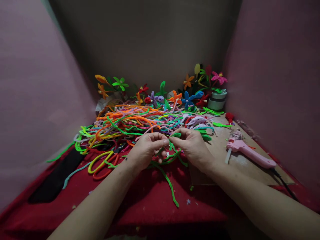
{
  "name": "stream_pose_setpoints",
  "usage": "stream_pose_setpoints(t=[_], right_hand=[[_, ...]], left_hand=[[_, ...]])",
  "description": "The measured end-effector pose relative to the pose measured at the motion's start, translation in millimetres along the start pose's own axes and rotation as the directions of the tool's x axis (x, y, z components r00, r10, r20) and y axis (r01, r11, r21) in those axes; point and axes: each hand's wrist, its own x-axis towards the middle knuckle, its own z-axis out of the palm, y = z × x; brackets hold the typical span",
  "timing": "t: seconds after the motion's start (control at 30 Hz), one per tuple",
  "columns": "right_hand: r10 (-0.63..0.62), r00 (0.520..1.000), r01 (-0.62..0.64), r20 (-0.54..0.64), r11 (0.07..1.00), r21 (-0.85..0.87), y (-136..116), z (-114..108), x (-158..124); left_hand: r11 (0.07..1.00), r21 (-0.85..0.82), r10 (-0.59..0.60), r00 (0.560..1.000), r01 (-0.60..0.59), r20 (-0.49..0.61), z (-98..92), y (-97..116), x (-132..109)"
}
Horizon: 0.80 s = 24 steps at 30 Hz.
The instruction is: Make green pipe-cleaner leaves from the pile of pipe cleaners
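My left hand (pixel 147 150) and my right hand (pixel 191 146) meet above the table's middle, fingertips pinched close together. Between them is a green pipe cleaner (pixel 177 135), bent into a small loop that shows at the right fingertips. Both hands are closed on it; its part behind the left fingers is hidden. Just under the hands lie more green pipe cleaners, one long green stem (pixel 170 186) trailing toward the front on the red cloth (pixel 150 206). Left of my left hand rest scissors with yellow and orange handles (pixel 100 163).
A heap of colourful pipe cleaners (pixel 130 120) spreads behind the hands. Fuzzy flowers (pixel 188 99) stand along the back, some by a pale pot (pixel 217 100). A pink glue gun (pixel 250 153) lies on brown cardboard (pixel 212 178) at right. A black strip (pixel 57 176) lies left.
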Motion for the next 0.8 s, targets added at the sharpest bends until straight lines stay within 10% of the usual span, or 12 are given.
stream_pose_setpoints(t=[0.23, 0.3, 0.43, 0.5, 0.6, 0.7, 0.8], right_hand=[[-0.342, 0.939, 0.324, 0.024, 0.864, -0.386, -2.3, 2.5, -9.6], [-0.372, 0.928, 0.341, 0.004, 0.846, -0.41, -4.9, 4.6, -11.0], [-0.2, 0.976, 0.168, -0.089, 0.945, -0.279, -6.4, 7.4, -8.1], [-0.05, 0.995, 0.039, -0.086, 0.991, -0.125, -3.6, 6.1, -3.8], [0.044, 0.999, -0.044, 0.006, 0.995, 0.089, 1.0, 0.8, 3.4], [0.036, 0.993, -0.061, 0.115, 0.974, 0.219, -0.6, -4.0, 6.2], [0.051, 0.971, -0.12, 0.232, 0.948, 0.296, -7.3, -4.6, 3.5]], left_hand=[[0.955, 0.276, 0.122, 0.992, -0.109, -0.03, 2.6, 2.3, -1.3], [0.753, 0.608, 0.365, 0.928, -0.252, -0.068, 7.5, 0.4, -3.9], [0.039, 0.969, 0.695, 0.704, -0.244, 0.149, 19.3, -6.0, -9.9], [-0.037, 0.969, 0.697, 0.688, -0.245, 0.201, 19.5, -5.6, -10.7], [0.345, 0.862, 0.637, 0.767, -0.371, 0.075, 6.4, 2.8, -7.6], [0.887, 0.357, 0.332, 0.942, -0.294, -0.047, -14.6, 11.8, -2.0], [0.999, -0.031, 0.021, 0.991, -0.017, 0.134, -25.6, 10.3, 1.8]])
